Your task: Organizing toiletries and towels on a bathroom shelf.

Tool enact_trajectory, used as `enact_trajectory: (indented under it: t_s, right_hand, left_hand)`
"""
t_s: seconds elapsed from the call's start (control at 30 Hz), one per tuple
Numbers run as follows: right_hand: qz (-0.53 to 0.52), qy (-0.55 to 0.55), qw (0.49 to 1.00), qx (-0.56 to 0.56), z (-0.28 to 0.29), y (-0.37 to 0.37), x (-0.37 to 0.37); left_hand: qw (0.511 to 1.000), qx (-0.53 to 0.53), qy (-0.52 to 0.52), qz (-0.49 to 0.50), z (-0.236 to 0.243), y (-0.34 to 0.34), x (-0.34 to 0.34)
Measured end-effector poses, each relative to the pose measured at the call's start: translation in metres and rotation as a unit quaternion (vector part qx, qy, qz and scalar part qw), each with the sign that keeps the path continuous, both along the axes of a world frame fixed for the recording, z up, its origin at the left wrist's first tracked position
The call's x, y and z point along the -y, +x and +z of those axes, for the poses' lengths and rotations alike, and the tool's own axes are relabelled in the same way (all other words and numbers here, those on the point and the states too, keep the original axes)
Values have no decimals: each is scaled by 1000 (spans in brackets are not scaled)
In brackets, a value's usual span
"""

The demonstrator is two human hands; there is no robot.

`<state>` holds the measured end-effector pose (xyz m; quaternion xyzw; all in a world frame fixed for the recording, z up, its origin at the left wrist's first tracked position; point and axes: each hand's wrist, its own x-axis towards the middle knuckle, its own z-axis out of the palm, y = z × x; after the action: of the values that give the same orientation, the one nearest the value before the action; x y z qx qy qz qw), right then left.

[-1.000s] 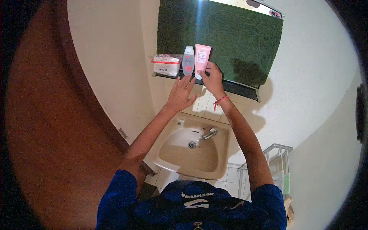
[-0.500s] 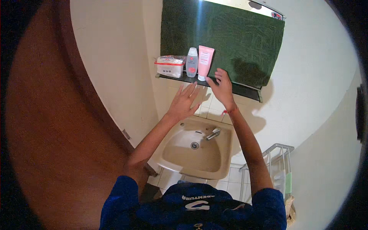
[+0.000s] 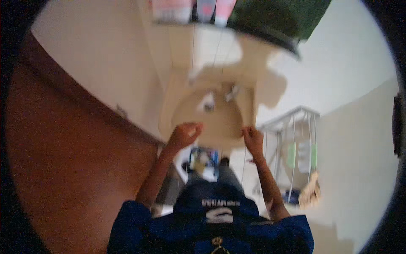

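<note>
My left hand [image 3: 184, 135] hangs over the near left rim of the beige sink [image 3: 167, 114]. A gap shows between its thumb and fingers, with nothing visible in it. Beside the sink's near right rim is my right hand [image 3: 253, 140], its fingers bent and smeared by motion, so their closing is unclear. On the dark shelf [image 3: 270, 34] at the top stand a white and pink soft pack [image 3: 172, 9], a grey bottle [image 3: 206, 9] and a pink tube [image 3: 224, 10], all cut off by the upper edge. Both hands are well away from them.
A chrome faucet [image 3: 231, 93] sits at the sink's back right. To the right stands a metal rack [image 3: 294, 127] with green and white items hanging on it. A brown door [image 3: 84, 169] fills the left. Below the sink, a box of mixed items [image 3: 204, 157] lies by my feet.
Both hands have come down from beside the shelf items to the sink's near side. The view has tilted downward, pushing the shelf to the top edge. Pack, bottle and tube remain on the shelf.
</note>
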<state>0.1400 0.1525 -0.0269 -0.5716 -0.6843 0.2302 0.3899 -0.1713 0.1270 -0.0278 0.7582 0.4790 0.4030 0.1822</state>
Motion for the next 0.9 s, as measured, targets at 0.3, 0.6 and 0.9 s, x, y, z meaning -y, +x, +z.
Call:
enact_trajectory:
  t_s: [0.3,0.6,0.9]
  right_hand:
    - [59,-283,956,-44,-46,43,89]
    - [136,-323,925,-144,-155,62,145]
    - [241,-482,833,-129,-294,50,216]
  left_hand:
    - [929,83,-342,115,-89,33,151]
    - [825,306,-427,209,-143,111,251]
    - [792,377,-431,212,-258,154,266]
